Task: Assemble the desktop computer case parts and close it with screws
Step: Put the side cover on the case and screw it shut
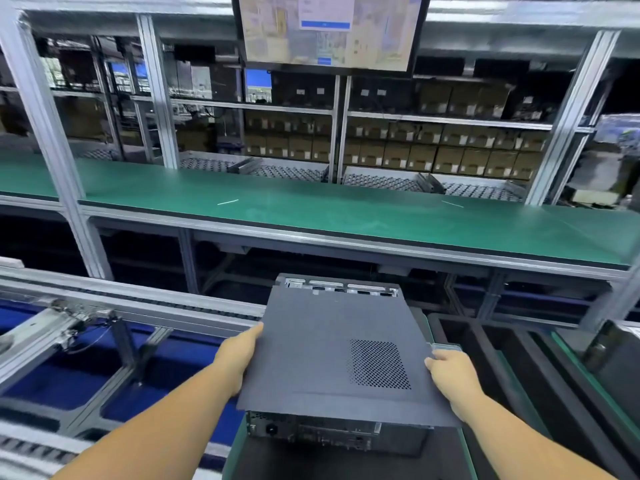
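Note:
A dark grey cover panel (pixel 311 351) with a perforated vent patch lies flat on top of a black desktop computer case (pixel 332 434). The panel overhangs the case toward me, so the case's far rim with metal tabs (pixel 341 285) stays uncovered. The rear ports and power socket face me. My left hand (pixel 239 355) grips the panel's left edge. My right hand (pixel 450 375) grips its right edge. The case rests on a dark, green-edged tray (pixel 239 445).
A roller conveyor rail (pixel 138 303) runs along the left over a blue floor. A green-topped workbench (pixel 346 213) stretches across in front, with shelves of cardboard boxes behind and a monitor (pixel 329 29) overhead. Black foam trays (pixel 502 358) sit to the right.

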